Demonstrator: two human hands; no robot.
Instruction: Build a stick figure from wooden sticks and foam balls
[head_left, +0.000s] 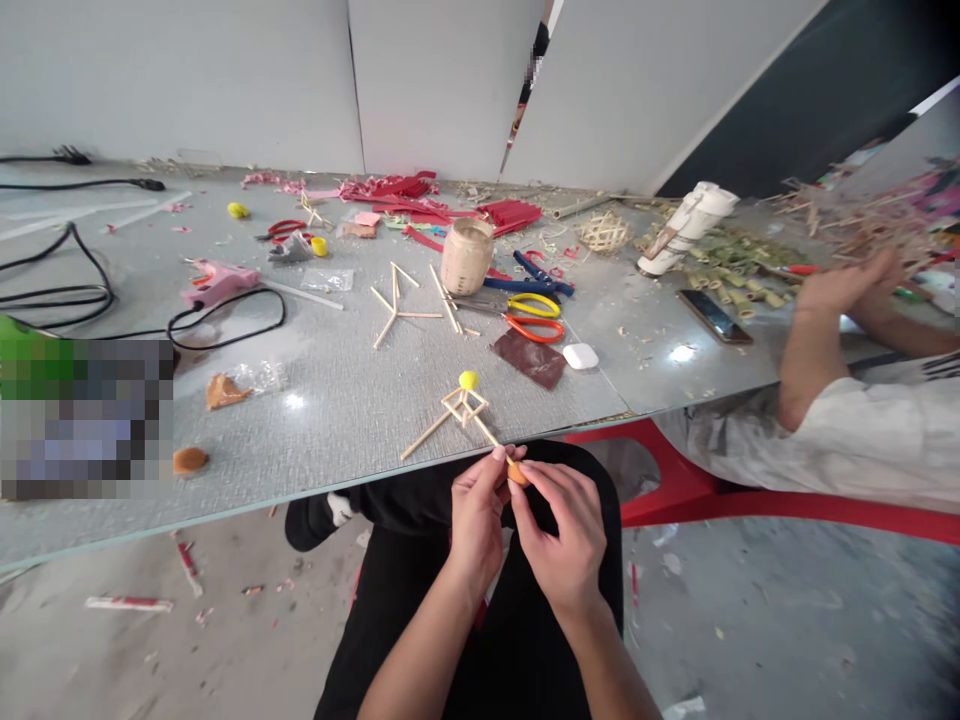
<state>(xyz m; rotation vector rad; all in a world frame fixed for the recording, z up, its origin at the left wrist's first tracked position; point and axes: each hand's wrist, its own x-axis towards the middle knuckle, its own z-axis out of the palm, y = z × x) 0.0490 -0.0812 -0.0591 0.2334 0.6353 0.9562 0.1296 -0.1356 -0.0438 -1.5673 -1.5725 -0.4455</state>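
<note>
A small figure of thin wooden sticks (465, 403) with a yellow ball (469, 380) on top lies at the table's front edge. One of its sticks runs down and right to my hands. My left hand (480, 505) pinches that stick near its lower end. At the stick's tip is an orange lump of clay (517, 473), pressed between the fingertips of my right hand (562, 520). An orange-brown clay piece (190, 460) sits at the front left of the table, and a lighter clay piece (226, 391) lies beside clear plastic behind it.
Farther back on the table (337, 400) are loose sticks (395, 312), a round container (466, 257), scissors (534, 328), a brown sheet (528, 358), a white case (580, 356) and a pink glue gun (217, 283) with its cable. At the right, a person's arms (832, 310) rest near a phone (715, 316).
</note>
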